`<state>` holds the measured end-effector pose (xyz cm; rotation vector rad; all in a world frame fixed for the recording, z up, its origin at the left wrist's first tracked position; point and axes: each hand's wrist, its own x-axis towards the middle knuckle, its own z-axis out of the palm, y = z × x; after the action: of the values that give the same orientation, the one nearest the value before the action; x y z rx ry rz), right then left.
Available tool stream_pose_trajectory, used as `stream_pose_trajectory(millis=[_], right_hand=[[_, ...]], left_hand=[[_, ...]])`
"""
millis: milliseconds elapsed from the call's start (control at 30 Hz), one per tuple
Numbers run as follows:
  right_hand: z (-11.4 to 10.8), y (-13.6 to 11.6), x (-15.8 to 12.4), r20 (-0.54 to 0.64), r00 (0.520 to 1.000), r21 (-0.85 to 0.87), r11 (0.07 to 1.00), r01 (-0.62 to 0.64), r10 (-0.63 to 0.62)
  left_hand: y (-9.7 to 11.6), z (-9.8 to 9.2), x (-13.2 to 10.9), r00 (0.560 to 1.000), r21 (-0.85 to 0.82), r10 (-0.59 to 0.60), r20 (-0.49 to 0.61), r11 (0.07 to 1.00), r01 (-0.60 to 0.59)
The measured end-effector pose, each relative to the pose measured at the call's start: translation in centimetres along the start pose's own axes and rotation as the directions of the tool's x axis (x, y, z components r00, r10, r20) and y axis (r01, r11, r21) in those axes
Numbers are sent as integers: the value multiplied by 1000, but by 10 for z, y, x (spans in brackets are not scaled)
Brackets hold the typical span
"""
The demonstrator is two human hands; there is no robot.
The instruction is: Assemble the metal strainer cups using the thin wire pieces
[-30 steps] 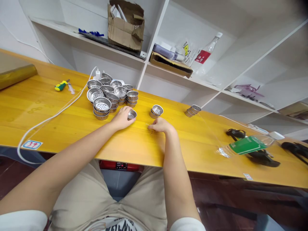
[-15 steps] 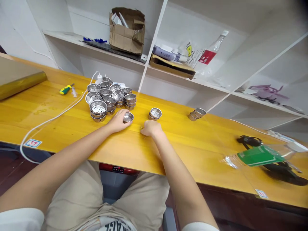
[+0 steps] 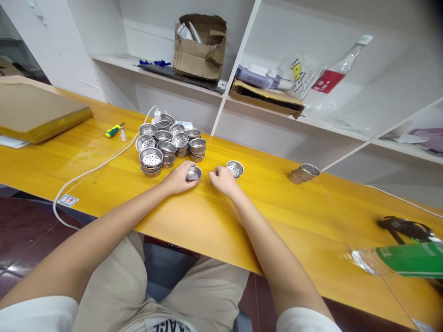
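My left hand point(image 3: 179, 179) is curled around the side of a small perforated metal strainer cup point(image 3: 194, 173), which stands upright on the yellow wooden table. To its right, my right hand point(image 3: 222, 180) is closed in a pinch. Whatever lies between those fingertips is too small to make out. Just behind the right hand sits another metal cup point(image 3: 236, 168), partly covered by the hand. Several similar cups are stacked in a cluster point(image 3: 168, 148) behind and left of my left hand.
A tilted cup stack point(image 3: 303, 173) stands farther right. A green-handled screwdriver point(image 3: 112, 131) and a white cable point(image 3: 93, 165) lie at left. A green-labelled bottle point(image 3: 408, 259) lies at right. Shelves behind hold a cardboard box point(image 3: 197, 57) and an upright bottle point(image 3: 330, 78).
The view has swung, so things appear farther right. My right hand has come closer to the cup at my left hand. My left hand stays on its cup.
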<state>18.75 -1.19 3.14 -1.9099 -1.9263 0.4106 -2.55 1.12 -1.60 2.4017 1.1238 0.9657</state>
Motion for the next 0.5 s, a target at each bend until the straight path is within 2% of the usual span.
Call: stream_pose_trajectory(millis=[133, 300, 500], right_hand=[[14, 1, -5, -60, 998, 112, 994, 2, 5], [23, 14, -13, -120, 993, 82, 997, -6, 16], [19, 31, -16, -57, 997, 71, 996, 46, -42]], left_hand=[[1, 1, -1, 999, -2, -40, 18, 999, 41], [0, 3, -2, 998, -5, -58, 24, 998, 58], [2, 1, -1, 996, 6, -83, 15, 997, 83]])
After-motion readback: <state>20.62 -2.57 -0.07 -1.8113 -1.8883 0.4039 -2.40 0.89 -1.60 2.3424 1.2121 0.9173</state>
